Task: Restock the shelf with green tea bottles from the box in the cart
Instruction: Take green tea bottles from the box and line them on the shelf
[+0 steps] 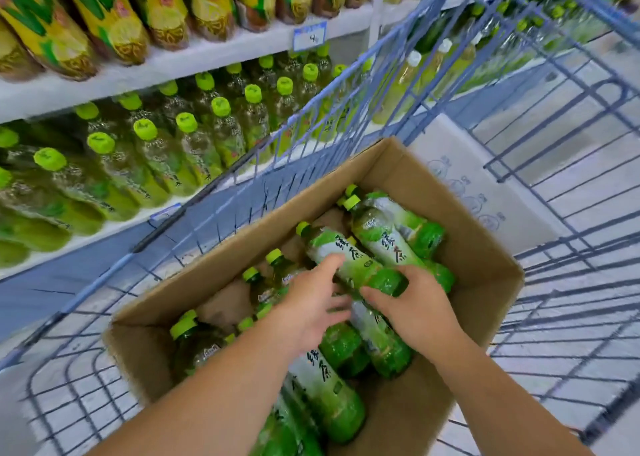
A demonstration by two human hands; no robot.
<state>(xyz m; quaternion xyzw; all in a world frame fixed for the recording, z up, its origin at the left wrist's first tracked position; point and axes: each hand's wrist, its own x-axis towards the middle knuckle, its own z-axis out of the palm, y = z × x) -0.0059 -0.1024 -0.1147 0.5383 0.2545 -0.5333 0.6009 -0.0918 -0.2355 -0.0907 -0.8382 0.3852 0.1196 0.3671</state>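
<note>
Here, a person restocking a drinks aisle leans over a cardboard box (467, 248) that stands in a blue wire cart (93, 284). Both hands meet on 1 green tea bottle (349, 260), which lies slantwise on top of the loose pile in the middle of the box, cap toward the box's far-left wall. The right hand (415, 306) curls its fingers round the bottle's base. The left hand (311, 303) is spread, fingertips resting on the label and gripping nothing. More bottles lie jumbled beneath, toward the box's near corner. The shelf (86, 237), left of the box beyond the cart's wire side, carries rows of green-capped bottles. The lift likely goes best if the left hand closes round the bottle's middle first, so the slick wrap cannot slip. The bottle should then rise straight up, clear of the box's wall and the cart rim.
</note>
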